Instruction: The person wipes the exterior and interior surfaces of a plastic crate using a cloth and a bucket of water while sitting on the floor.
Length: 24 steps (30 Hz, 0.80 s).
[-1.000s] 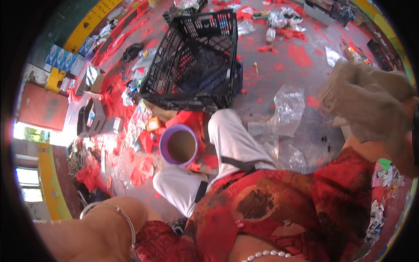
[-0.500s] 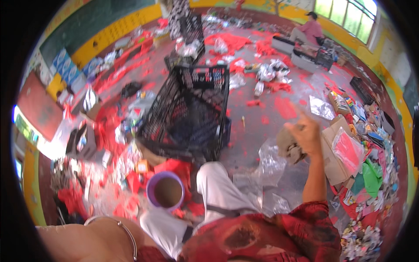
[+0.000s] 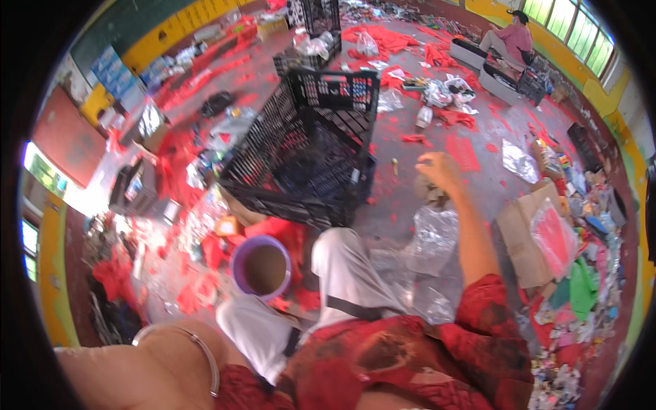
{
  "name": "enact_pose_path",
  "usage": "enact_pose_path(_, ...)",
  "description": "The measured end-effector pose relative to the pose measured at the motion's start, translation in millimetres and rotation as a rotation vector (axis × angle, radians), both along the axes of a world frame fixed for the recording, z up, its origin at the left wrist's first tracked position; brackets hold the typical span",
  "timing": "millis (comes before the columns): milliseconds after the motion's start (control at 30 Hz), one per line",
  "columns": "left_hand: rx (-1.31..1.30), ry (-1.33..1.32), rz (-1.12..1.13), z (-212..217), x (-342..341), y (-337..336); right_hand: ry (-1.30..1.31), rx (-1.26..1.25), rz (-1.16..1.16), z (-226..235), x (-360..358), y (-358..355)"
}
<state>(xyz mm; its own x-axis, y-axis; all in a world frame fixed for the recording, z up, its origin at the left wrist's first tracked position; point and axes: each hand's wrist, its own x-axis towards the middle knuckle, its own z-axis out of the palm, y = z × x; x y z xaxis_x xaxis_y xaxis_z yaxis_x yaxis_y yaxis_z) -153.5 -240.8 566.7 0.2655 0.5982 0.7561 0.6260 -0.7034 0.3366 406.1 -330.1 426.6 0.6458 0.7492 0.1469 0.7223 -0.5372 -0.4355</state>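
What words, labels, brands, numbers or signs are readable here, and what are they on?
No text is readable.
Yellow wall band: dark characters, too small and blurred.
Blue boxes: pale markings, too blurred.
Black plastic crate: small whitish patch, perhaps a label, too small to read.

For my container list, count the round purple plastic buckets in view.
1: the round purple plastic bucket, just beyond the left white-trousered knee. Others may be hidden among the clutter.

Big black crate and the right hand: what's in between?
Head view: a small yellowish thing lies on the floor between the crate and the right hand.
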Motion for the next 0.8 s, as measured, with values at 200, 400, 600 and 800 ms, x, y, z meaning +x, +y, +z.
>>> enact_pose_path(200, 0.044, -0.081, 0.000, -8.4, 10.2, 5.5, 0.063, 0.100, 0.094, -35.4, -40.2, -6.3)
enact_pose_path(400, 0.172, -0.079, -0.092, 30.8, 41.7, -10.6, 0.062, 0.013, 0.057, -36.1, -81.1, -11.8)
enact_pose_path(600, 0.440, -0.144, -0.131, 126.1, 75.7, -44.3, 0.044, 0.099, 0.113, -34.5, -97.7, -3.9)
enact_pose_path(800, 0.255, -0.341, -0.153, 44.2, 105.8, 19.2, 0.024, 0.170, 0.115, -48.0, -89.1, 3.2)
